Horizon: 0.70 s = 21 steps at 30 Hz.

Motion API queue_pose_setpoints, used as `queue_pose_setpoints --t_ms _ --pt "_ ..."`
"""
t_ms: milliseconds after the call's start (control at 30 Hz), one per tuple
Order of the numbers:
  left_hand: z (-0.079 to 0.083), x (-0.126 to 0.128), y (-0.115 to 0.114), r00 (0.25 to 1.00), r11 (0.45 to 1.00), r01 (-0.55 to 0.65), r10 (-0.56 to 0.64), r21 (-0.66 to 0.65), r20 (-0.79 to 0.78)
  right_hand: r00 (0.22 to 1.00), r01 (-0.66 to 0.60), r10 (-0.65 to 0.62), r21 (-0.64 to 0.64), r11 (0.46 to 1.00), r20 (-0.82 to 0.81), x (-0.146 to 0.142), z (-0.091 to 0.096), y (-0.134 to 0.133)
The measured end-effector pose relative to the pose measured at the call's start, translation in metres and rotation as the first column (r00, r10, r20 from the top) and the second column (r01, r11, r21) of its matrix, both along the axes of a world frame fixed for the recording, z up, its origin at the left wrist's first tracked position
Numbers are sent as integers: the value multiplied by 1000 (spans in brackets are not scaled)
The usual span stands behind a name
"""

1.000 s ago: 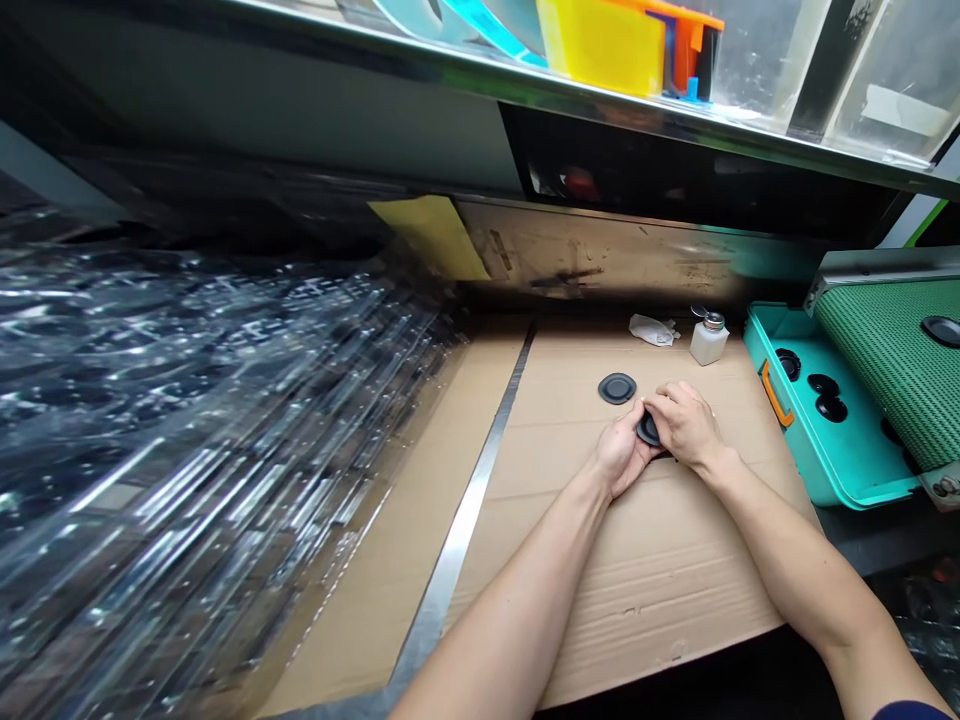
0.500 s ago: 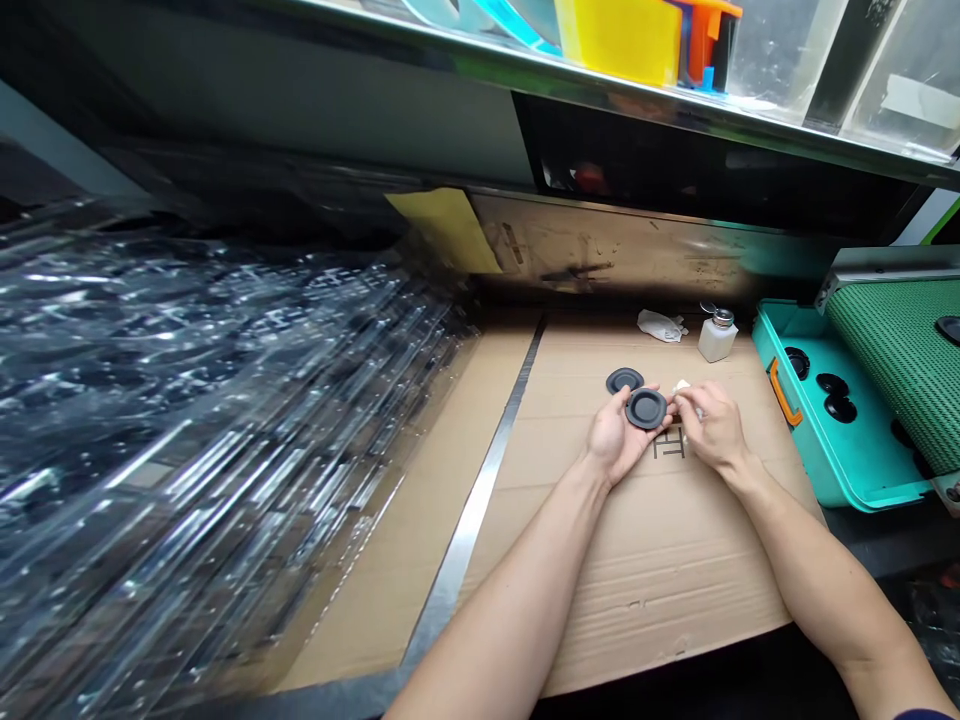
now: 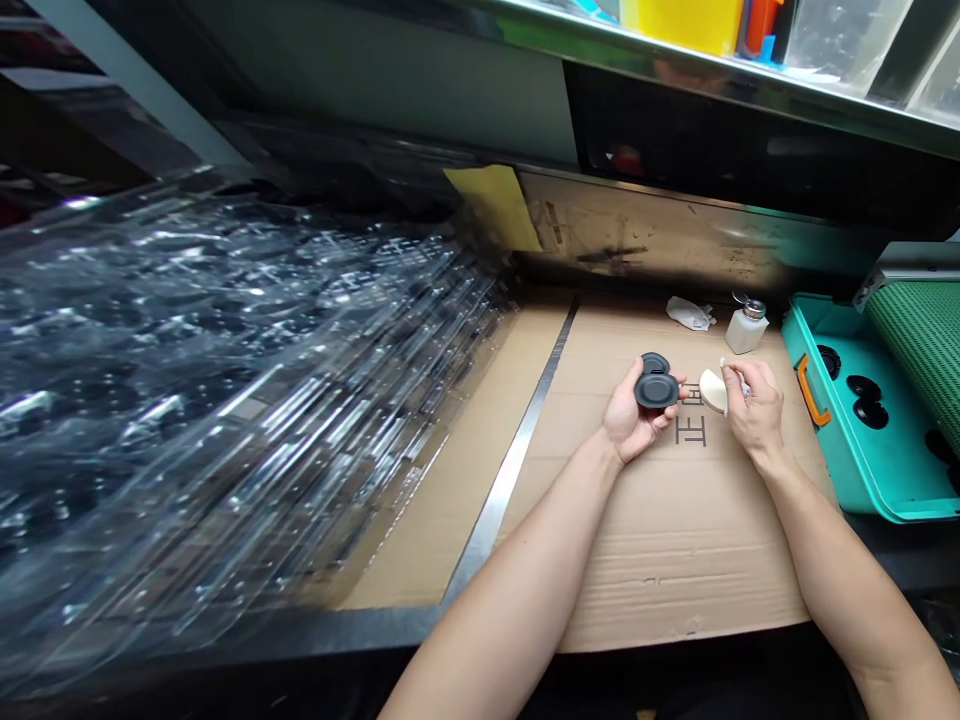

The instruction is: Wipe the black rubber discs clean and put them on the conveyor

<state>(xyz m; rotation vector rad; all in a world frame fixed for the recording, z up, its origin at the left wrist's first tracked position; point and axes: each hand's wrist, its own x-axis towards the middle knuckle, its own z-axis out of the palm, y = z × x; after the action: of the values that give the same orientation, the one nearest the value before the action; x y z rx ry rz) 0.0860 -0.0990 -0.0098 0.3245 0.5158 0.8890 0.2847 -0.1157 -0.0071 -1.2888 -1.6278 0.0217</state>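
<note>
Black rubber disc is resting in the upturned left hand, fingers curled up around its edge, right of centre in the frame, with a second disc just behind it. The right hand is pinching a cream wedge sponge between thumb and fingers, just beside the disc. Cardboard sheet is lying beneath both hands, a pump bottle is standing toward the upper right, a teal tray is sitting at far right, and clear plastic trays are filling the left.
</note>
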Motion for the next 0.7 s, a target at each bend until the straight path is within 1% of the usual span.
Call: queue_pose_setpoints --t_ms 100,167,267,367,467,567,633,700 --pt "-4 6 -1 996 999 -6 9 33 -92 999 -47 47 -2 999 14 -6 6 -5" --pt "-7 11 -2 993 997 -5 14 78 -117 994 -105 105 -17 994 32 -14 10 -11" --pt "-10 16 -3 995 992 -3 16 128 -96 981 -176 180 -62 982 66 -26 11 -20" --pt "-12 20 -5 998 989 -16 24 146 -54 966 -217 232 -127 968 113 -34 6 -24" --pt "-12 24 -9 997 989 -39 48 146 -60 955 -210 238 -159 965 177 -37 -2 -24" --pt "-12 29 -12 990 985 -64 83 160 -116 954 -144 180 -162 976 240 -38 -7 -22" --pt "-12 32 -14 979 983 -93 119 157 -164 955 -122 159 -159 980 251 -39 -8 -21" --pt "-12 33 -14 965 981 -135 161 137 -207 958 -136 173 -168 976 229 -41 -8 -20"
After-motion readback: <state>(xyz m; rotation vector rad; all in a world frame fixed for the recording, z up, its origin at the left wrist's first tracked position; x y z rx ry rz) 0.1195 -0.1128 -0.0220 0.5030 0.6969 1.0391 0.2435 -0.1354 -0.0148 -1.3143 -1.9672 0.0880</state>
